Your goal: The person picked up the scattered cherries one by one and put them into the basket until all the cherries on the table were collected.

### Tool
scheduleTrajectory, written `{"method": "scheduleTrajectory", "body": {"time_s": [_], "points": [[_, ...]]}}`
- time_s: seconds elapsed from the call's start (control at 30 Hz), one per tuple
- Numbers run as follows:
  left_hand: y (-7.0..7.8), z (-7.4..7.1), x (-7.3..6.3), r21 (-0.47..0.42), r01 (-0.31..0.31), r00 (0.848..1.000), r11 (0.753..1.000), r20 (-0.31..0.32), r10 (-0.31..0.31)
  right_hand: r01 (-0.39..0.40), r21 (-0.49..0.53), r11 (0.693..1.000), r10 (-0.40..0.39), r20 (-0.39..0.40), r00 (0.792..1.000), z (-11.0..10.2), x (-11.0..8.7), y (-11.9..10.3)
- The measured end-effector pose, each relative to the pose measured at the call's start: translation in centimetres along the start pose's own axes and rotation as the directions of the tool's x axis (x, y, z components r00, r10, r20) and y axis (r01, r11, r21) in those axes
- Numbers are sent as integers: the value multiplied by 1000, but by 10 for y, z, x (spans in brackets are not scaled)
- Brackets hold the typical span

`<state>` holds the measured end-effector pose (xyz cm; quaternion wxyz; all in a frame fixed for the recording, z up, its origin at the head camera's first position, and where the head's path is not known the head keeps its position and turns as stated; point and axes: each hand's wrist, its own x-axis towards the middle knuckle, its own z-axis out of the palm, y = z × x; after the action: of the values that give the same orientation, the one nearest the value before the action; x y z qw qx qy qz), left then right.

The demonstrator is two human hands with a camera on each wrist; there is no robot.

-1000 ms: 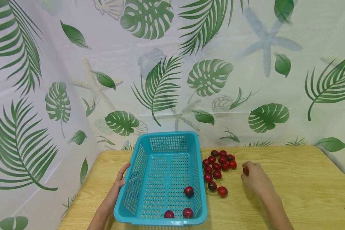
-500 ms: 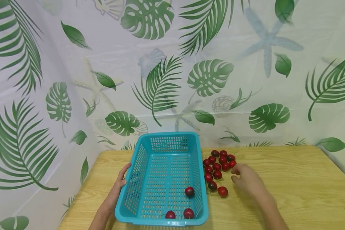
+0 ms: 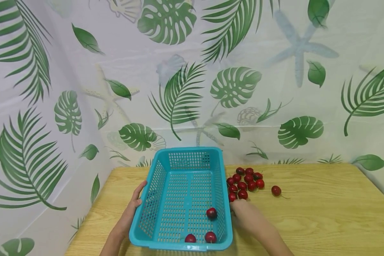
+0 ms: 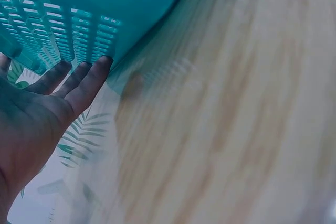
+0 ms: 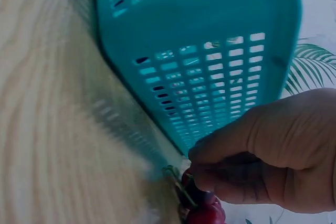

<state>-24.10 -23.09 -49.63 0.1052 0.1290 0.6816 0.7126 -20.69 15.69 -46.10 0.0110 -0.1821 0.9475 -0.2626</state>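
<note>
Spreading across the bottom of the frame, the table (image 3: 336, 204) is pale yellow wood, its grain running mostly left to right. Behind it and along the left side hangs a white cloth (image 3: 262, 32) printed with green leaves, pale starfish and shells; a faint crease crosses it around mid-frame, and its two faces meet in a corner at left.

The blue basket (image 3: 160, 245) stands on the table at lower centre, its opening facing up. Its long axis runs from the bottom of the frame towards the cloth, the far end leaning slightly right. Three cherries (image 3: 212, 213) lie inside, one by the right wall and two along the near end. More cherries form a pile (image 3: 242, 185) just right of the basket. Farther right sits a lone cherry (image 3: 276, 191), its stem pointing to the lower right.

The left hand (image 3: 128, 215) rests against the basket's left side, fingers extended and touching the perforated wall. Between basket and pile, at lower right of centre, the right hand (image 3: 246, 215) has thumb and fingers together, pinching a dark cherry (image 5: 202, 196); how firmly, I cannot tell.
</note>
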Motion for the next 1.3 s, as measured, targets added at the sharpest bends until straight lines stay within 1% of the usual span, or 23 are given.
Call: {"method": "scheduleTrajectory", "body": {"time_s": [0.03, 0.13, 0.17, 0.4, 0.57, 0.8, 0.9, 1.03, 1.13, 1.3], "points": [[0, 0, 0, -1, 1, 1000, 1000, 5, -1, -1, -21, 1000, 0, -15, 1000, 3, 0, 0], [0, -1, 0, -2, 3, 1000, 1000, 11, -2, -43, -80, 996, 41, -30, 999, 9, -2, -1], [0, -1, 0, -1, 3, 1000, 1000, 14, -3, -42, -95, 995, 39, -33, 999, 10, -2, 0], [0, 0, 1, 16, -2, 1000, 1000, 7, 2, -55, -121, 991, 56, 1, 998, 14, -3, 7], [0, 1, 1, 34, -20, 1000, 999, 2, 20, -59, -131, 990, 58, -15, 998, 16, -3, 11], [-1, 0, 0, 46, -20, 1000, 999, -5, 20, -56, -150, 987, 53, -21, 998, 18, -4, 12], [-1, 0, 1, 40, -13, 1000, 999, -7, 13, -67, -149, 987, 63, -32, 998, 15, -4, 13], [-2, 0, 1, 49, -11, 1000, 999, -12, 12, -82, -150, 985, 72, -68, 995, 8, -5, 17], [-1, 1, 1, 49, -13, 1000, 999, -19, 14, -75, -164, 984, 58, -107, 993, 1, -6, 22], [-1, 1, 0, 48, -14, 1000, 999, -19, 15, -79, -169, 982, 56, -140, 989, -15, -10, 29]]}}
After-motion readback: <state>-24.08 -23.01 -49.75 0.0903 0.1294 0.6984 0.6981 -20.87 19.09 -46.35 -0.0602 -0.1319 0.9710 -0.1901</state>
